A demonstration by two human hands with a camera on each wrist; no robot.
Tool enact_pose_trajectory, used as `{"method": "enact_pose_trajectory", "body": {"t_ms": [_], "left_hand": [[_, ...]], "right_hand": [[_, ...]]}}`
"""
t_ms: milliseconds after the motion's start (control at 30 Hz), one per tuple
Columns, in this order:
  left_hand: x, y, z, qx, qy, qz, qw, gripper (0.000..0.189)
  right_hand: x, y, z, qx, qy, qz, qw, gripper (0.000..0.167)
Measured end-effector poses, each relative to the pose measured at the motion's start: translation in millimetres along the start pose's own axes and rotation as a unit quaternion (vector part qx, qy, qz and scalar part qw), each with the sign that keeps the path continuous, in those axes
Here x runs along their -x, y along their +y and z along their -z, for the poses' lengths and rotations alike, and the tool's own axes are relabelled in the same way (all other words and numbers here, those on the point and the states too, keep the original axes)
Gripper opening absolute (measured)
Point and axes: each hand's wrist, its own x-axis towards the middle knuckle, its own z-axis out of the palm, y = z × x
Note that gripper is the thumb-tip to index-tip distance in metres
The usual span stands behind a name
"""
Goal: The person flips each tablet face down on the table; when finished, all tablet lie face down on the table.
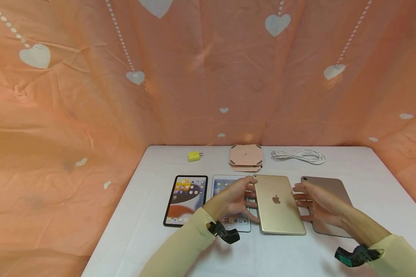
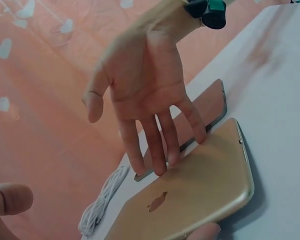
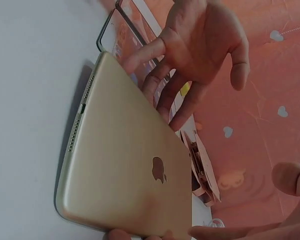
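Observation:
A gold tablet is back-side up on the white table, its apple logo showing. A shadow runs along its edge in both wrist views. My left hand is at its left edge, spread fingers reaching down beside it and over the white tablet. On the opposite side, my right hand has its fingertips right at the gold edge, thumb raised in the left wrist view. Under that hand lies a grey-brown tablet, also back-side up, partly covered. Neither hand's fingers are curled round the gold tablet.
At left, a black-framed tablet lies with its screen lit. Along the back of the table are a yellow charger plug, a folded pink stand and a coiled white cable. An orange curtain hangs behind.

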Motion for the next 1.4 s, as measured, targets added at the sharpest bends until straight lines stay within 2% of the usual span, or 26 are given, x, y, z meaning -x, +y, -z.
{"method": "enact_pose_trajectory", "body": {"t_ms": [133,300,433,567,767,867,1000,1067,1167,1300,1400], "left_hand": [[-2.7,-0.4,-5.2,-0.005,0.006,-0.004,1.0,0.067],[-2.0,0.2,-8.5,-0.011,0.023,-0.01,0.9996,0.065],[1.7,-0.4,-6.6,-0.011,0.03,-0.019,0.9993,0.075],[8.1,-0.4,1.2,-0.027,0.021,-0.034,0.9989,0.084],[22.4,0.4,31.1,-0.021,0.0,-0.065,0.9977,0.061],[33.0,3.7,50.3,-0.025,-0.022,-0.074,0.9967,0.055],[49.0,9.7,76.0,-0.04,-0.041,-0.076,0.9955,0.055],[57.2,12.4,87.6,-0.041,-0.037,-0.076,0.9956,0.057],[68.3,15.2,104.1,-0.042,-0.018,-0.076,0.996,0.059],[79.7,17.0,122.8,-0.05,0.021,-0.074,0.9958,0.058],[85.2,17.5,131.1,-0.057,0.047,-0.074,0.9945,0.057]], "right_hand": [[0.9,0,1,0.007,0.005,0.001,1.0,0.079],[0.4,2,3,0.011,0.016,0.006,0.9998,0.072],[0.1,2,3,0.011,0.021,0.004,0.9997,0.068],[2.2,0,-1,0.018,0.017,0.007,0.9997,0.07],[6.4,-2,-10,0.031,-0.019,0.026,0.999,0.076],[7.0,-1,-15,-0.004,-0.053,0.042,0.9977,0.071],[4.8,-3,-21,-0.083,-0.12,0.069,0.9869,0.048],[2.9,-4,-26,-0.12,-0.145,0.072,0.9795,0.038],[-1.2,-6,-35,-0.154,-0.163,0.071,0.972,0.035],[-8.1,-7,-47,-0.168,-0.161,0.06,0.9707,0.037],[-13.9,-6,-55,-0.166,-0.151,0.046,0.9734,0.042]]}}
